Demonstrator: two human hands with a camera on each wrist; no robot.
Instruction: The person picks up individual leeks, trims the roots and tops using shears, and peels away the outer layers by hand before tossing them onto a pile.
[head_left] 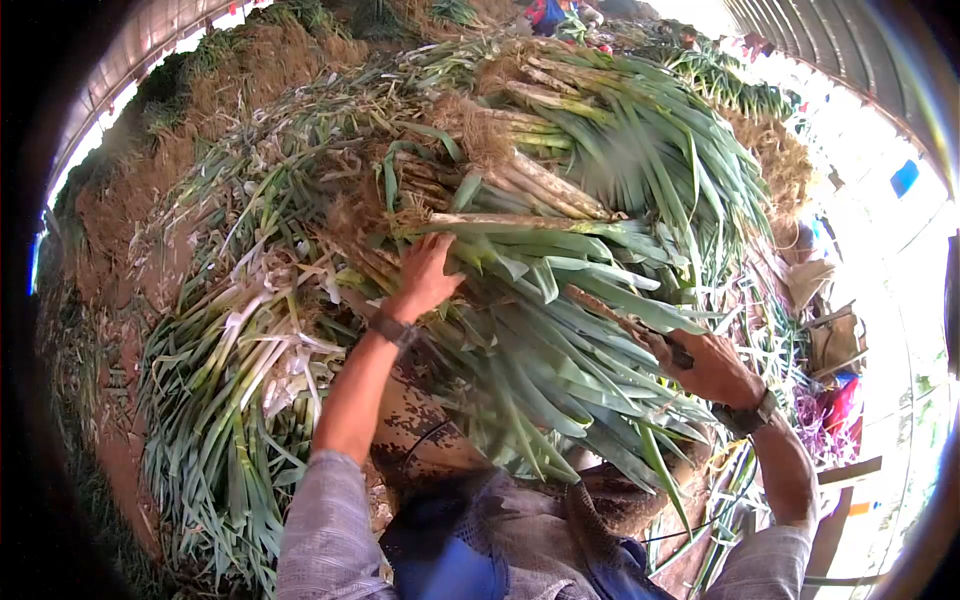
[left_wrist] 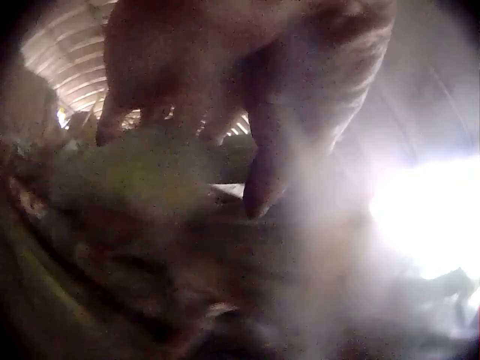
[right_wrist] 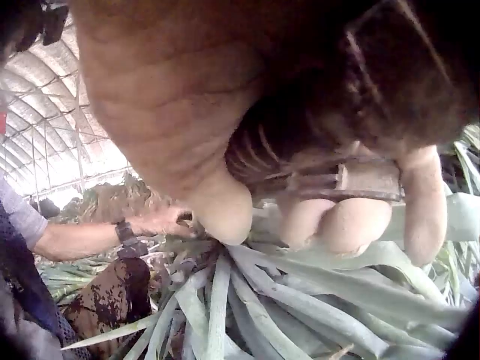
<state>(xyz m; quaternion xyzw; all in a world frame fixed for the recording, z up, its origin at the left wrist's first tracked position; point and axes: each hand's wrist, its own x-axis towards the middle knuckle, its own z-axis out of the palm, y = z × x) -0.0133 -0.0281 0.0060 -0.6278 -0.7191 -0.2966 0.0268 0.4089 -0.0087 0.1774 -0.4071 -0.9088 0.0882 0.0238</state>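
In my right hand (head_left: pixel 715 370) is a long knife-like tool (head_left: pixel 622 318) with a dark ridged handle (right_wrist: pixel 300 127) and a brown, rusty-looking blade pointing up and left over the leek leaves. My fingers curl round that handle. My left hand (head_left: pixel 428 275) reaches over the root end of the nearest leeks (head_left: pixel 570 370), thumb apart from the fingers; its fingertips are right at the stalks. The left wrist view is dim and blurred, showing the left hand's thumb (left_wrist: pixel 262 180) and fingers pointing down. Broad green leaves fan out below my right hand.
Behind the nearest leeks lies a large heap of leeks (head_left: pixel 640 150), roots toward the left. More leeks with pale stalks (head_left: pixel 240 390) lie at the left. A camouflage-patterned knee (head_left: pixel 415 425) is close under the left forearm. A curved ribbed roof (head_left: pixel 830 50) arches overhead.
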